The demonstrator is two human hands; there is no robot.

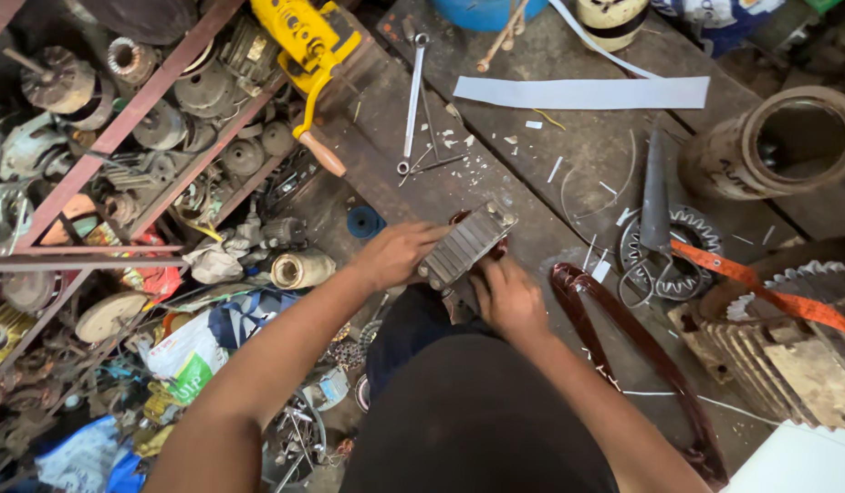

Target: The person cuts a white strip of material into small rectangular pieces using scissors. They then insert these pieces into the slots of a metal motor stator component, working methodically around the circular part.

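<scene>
My left hand (pixel 397 254) grips the near-left end of a ribbed grey metal block, rectangular and slotted along its length (pixel 465 245), fingers wrapped over its edge. My right hand (pixel 509 297) presses against the block's near side from below, fingers curled around it, so both hands are clamped on the same piece, close together with only the block between them. The block sits tilted at the near-left edge of the dark, worn wooden workbench (pixel 532 164), just in front of my lap.

Just right of my right hand a long loop of reddish-brown enamelled wire coil (pixel 623 338) lies along the bench toward its near edge. Farther right, a toothed grey metal ring (pixel 687 251) rests under a grey pointed metal blade (pixel 656 196), with an orange strap (pixel 760 283) crossing it. A long white paper strip (pixel 582 92) lies across the far part of the bench, and a silver combination wrench (pixel 413 96) lies near the far-left edge. A rusty cylindrical motor housing (pixel 778 146) sits at the right edge. Beside the bench on the left, a yellow hand tool with a wooden handle (pixel 308 55) rests on a rusty rack.
</scene>
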